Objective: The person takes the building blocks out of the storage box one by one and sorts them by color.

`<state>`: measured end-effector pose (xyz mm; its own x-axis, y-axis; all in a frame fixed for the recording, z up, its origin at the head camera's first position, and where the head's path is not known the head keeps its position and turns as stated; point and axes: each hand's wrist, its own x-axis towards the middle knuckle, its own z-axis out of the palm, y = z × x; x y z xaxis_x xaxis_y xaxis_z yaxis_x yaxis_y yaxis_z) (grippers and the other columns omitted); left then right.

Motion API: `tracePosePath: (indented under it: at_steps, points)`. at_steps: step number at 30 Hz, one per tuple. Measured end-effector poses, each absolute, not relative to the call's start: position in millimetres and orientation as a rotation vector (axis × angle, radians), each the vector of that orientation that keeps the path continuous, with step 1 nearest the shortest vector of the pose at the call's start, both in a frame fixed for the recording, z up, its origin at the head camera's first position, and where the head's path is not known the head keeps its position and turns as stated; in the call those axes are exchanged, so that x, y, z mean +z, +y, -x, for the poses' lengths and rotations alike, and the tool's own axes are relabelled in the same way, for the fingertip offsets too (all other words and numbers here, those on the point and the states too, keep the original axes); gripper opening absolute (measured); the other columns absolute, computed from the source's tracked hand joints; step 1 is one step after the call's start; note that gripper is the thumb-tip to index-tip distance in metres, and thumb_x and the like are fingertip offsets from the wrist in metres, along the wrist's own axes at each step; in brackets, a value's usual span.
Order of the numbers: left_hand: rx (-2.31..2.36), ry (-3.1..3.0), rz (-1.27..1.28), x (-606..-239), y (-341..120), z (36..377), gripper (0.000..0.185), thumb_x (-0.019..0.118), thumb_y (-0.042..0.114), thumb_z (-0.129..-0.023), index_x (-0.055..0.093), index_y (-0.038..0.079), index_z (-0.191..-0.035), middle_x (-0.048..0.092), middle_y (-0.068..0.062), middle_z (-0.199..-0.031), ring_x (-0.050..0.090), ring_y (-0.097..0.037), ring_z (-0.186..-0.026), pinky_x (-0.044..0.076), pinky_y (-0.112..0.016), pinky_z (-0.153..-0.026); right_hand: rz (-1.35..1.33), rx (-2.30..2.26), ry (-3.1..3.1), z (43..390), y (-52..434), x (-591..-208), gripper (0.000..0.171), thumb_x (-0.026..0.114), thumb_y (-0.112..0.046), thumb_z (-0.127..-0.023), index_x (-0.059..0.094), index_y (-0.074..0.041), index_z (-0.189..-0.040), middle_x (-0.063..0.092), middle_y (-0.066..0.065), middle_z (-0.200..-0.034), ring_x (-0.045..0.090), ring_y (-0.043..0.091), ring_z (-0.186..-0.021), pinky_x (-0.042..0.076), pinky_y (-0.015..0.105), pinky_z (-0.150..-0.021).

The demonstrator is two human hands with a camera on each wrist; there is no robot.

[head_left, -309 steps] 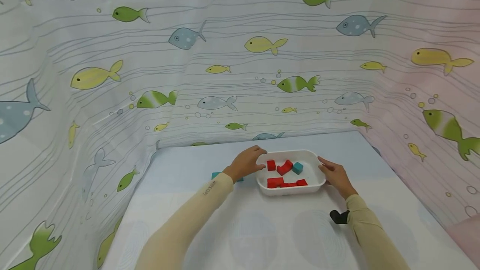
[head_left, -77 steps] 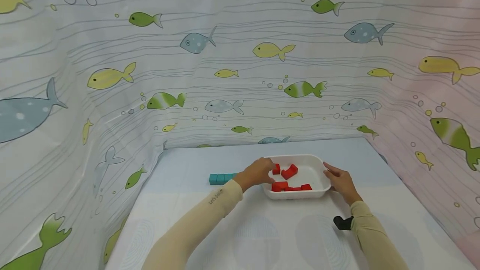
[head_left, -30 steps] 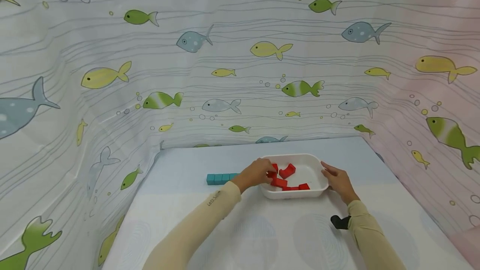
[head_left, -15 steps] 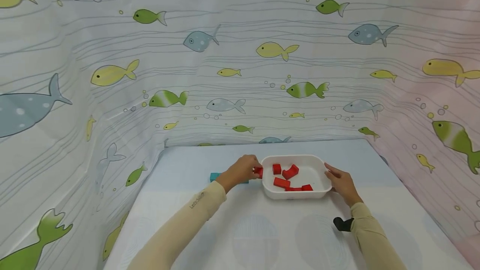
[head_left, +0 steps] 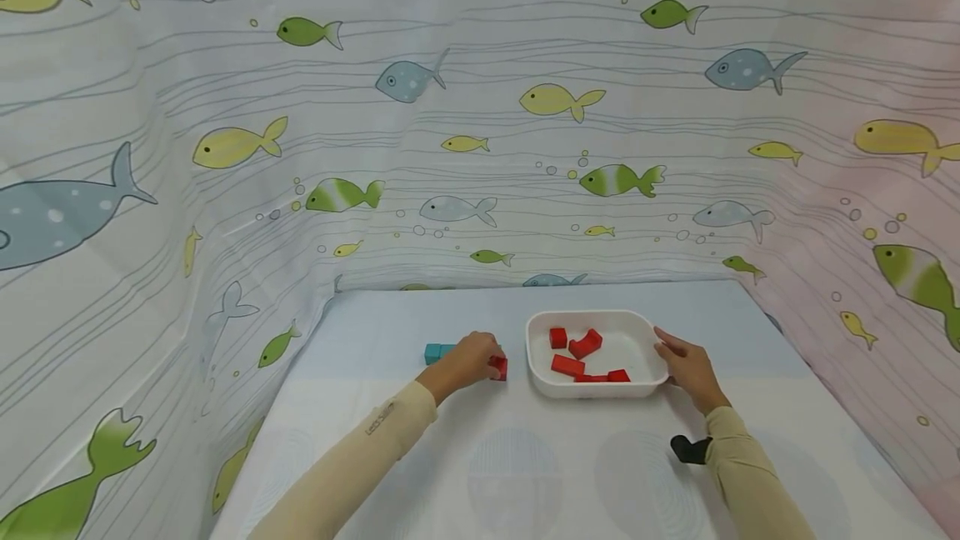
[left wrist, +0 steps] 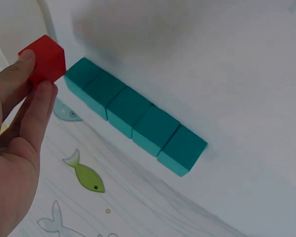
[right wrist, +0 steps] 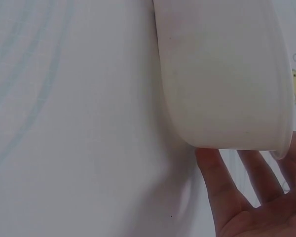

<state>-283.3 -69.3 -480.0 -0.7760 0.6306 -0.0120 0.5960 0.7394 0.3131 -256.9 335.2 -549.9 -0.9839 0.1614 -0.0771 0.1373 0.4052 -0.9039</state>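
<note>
From afar, I have the head view looking forward and down over the bench (head_left: pixel 517 473) at a wide remove, the fish-print curtain (head_left: pixel 450 165) filling its upper frame. My left wrist view looks down from close past the left hand (left wrist: pixel 12 173) to the teal row (left wrist: pixel 138 118), which the head view shares, low and left of centre. My right wrist view faces the white tray's (right wrist: pixel 222 89) outer wall up close; the head view repeats that tray, low and right of centre.
</note>
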Motion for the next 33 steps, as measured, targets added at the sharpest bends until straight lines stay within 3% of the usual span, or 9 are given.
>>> tracePosePath:
  at_steps: [33]
  points:
    - [0.533,2.777,-0.880,-510.9,-85.7,266.1,0.025,0.081,0.016,-0.081,0.077,0.010,-0.105,0.065,0.004,-0.090,0.051,-0.011,-0.084,0.048,-0.022,-0.074,0.311,1.681,-2.632,256.8,333.2,-548.3,0.053,0.054,-0.032,-0.101,0.039,-0.016,-0.149,0.039,0.025,-0.147,0.055,0.034,-0.112,0.057,0.029,-0.072]
